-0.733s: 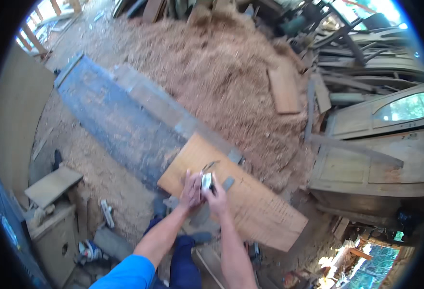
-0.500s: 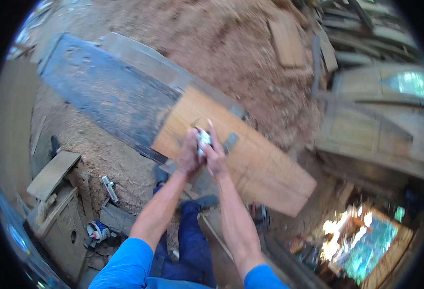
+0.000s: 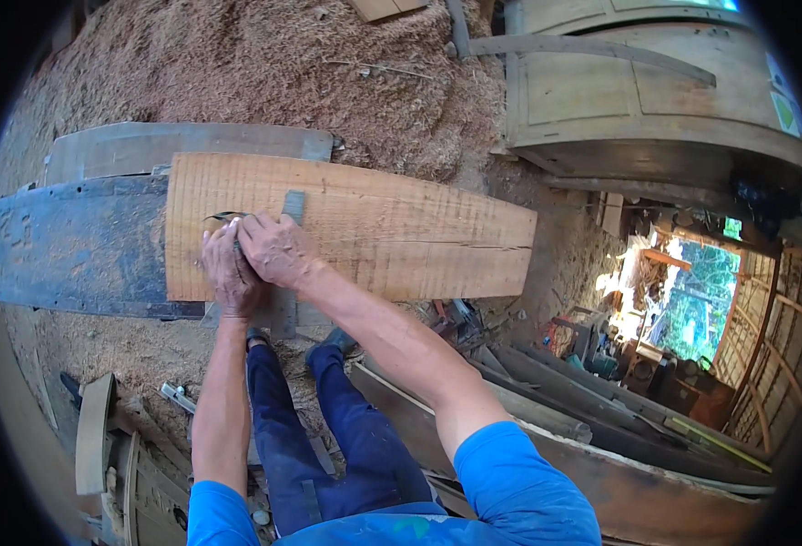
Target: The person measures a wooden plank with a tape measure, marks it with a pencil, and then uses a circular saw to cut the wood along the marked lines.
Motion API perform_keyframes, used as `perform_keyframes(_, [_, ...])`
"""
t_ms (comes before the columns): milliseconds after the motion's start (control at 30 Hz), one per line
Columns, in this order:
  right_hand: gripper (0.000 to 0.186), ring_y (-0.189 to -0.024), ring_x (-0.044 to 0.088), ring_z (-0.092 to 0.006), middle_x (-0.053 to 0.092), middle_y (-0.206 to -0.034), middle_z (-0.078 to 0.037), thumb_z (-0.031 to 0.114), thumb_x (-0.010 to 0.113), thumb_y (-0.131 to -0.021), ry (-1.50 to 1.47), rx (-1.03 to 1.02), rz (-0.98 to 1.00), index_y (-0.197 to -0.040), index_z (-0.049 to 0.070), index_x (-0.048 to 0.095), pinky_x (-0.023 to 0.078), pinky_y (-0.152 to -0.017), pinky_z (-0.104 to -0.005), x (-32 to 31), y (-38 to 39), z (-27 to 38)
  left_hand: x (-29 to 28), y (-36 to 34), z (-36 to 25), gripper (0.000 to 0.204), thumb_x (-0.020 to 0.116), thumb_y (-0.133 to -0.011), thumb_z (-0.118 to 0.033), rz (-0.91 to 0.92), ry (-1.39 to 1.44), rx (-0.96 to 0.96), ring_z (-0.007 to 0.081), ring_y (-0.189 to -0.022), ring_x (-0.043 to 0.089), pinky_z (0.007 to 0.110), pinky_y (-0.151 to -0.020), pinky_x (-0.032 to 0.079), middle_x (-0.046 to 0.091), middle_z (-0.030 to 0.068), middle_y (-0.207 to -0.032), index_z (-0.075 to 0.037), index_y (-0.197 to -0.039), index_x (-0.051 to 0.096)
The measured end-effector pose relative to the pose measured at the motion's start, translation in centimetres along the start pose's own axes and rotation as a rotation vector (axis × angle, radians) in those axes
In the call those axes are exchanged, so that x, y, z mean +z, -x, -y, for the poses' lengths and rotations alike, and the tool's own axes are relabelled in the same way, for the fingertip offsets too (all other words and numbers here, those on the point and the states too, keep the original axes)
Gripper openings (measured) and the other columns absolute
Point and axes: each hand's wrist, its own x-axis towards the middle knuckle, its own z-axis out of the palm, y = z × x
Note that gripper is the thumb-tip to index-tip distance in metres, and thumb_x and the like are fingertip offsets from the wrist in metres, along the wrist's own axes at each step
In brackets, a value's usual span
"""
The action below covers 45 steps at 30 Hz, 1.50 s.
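Head view: a pale wooden board (image 3: 410,214) lies flat in front of the person, its long axis running crosswise from left to right. The wide, square end is at the left; the board narrows toward the right end, where a crack (image 3: 483,244) follows the grain. The left hand (image 3: 233,273) and right hand (image 3: 278,250) are together, touching each other over the board's left half, fingers bent; I cannot tell whether they are clamped on something. A thin dark curved strip (image 3: 228,216) shows just beyond the fingers, and a grey bar (image 3: 294,206) lies across the board beside the right hand. The board's left end overlaps a dark blue plank (image 3: 78,246). Shavings (image 3: 264,73) spread beyond. A wooden cabinet (image 3: 583,86) is at upper right, its contents hidden.
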Motion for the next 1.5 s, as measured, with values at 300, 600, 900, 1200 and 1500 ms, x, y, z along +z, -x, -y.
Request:
perform_keyframes(300, [0.026, -0.091, 0.063, -0.0254, 0.061, -0.091, -0.009, 0.022, 0.063, -0.082, -0.126, 0.164, 0.006, -0.105, 0.011, 0.067, 0.054, -0.061, -0.0417, -2.7, 3.7, -1.8, 1.0, 2.2, 1.5, 0.024, 0.048, -0.101, -0.004, -0.120, 0.003, -0.078, 0.0373, -0.107, 0.054, 0.051, -0.102, 0.042, 0.056, 0.0190, -0.112, -0.004, -0.124, 0.051])
perform_keyframes(600, [0.015, -0.097, 0.063, -0.0340, 0.065, -0.093, -0.015, 0.024, 0.063, -0.090, 0.049, 0.507, 0.257, -0.100, 0.015, 0.067, 0.051, -0.085, -0.0489, -11.5, 17.3, -20.9, 1.2, 0.3, -0.2, 0.042, 0.046, -0.105, -0.016, -0.221, -0.095, -0.108, 0.0371, -0.120, 0.049, 0.046, -0.103, 0.040, 0.051, 0.0230, -0.129, 0.001, -0.144, 0.040])
perform_keyframes(900, [0.013, -0.093, 0.063, -0.0332, 0.069, -0.094, -0.010, 0.024, 0.063, -0.090, 0.131, 0.497, 0.183, -0.096, 0.015, 0.069, 0.052, -0.077, -0.0528, -7.7, 6.9, -15.5, 1.4, -0.3, -1.1, 0.044, 0.055, -0.100, -0.024, 0.026, -0.312, -0.178, 0.0373, -0.124, 0.049, 0.050, -0.106, 0.037, 0.052, 0.0184, -0.130, -0.006, -0.139, 0.048])
perform_keyframes(1200, [0.018, -0.103, 0.066, -0.0311, 0.072, -0.098, -0.013, 0.028, 0.058, -0.091, 0.123, 0.590, 0.429, -0.097, 0.016, 0.070, 0.055, -0.083, -0.0504, -5.5, 5.4, -9.2, 1.7, -0.1, -1.5, 0.043, 0.053, -0.099, -0.023, -0.013, -0.419, -0.191, 0.0376, -0.124, 0.047, 0.051, -0.106, 0.034, 0.050, 0.0201, -0.130, -0.006, -0.139, 0.047])
perform_keyframes(1500, [0.015, -0.102, 0.062, -0.0307, 0.069, -0.093, -0.011, 0.027, 0.060, -0.090, 0.178, 0.653, 0.280, -0.096, 0.018, 0.070, 0.054, -0.075, -0.0504, -8.4, 20.5, -14.9, 1.9, 1.1, 0.8, 0.041, 0.048, -0.103, -0.029, -0.053, -0.550, -0.181, 0.0278, -0.126, 0.047, 0.046, -0.106, 0.030, 0.054, 0.0099, -0.129, -0.013, -0.141, 0.052])
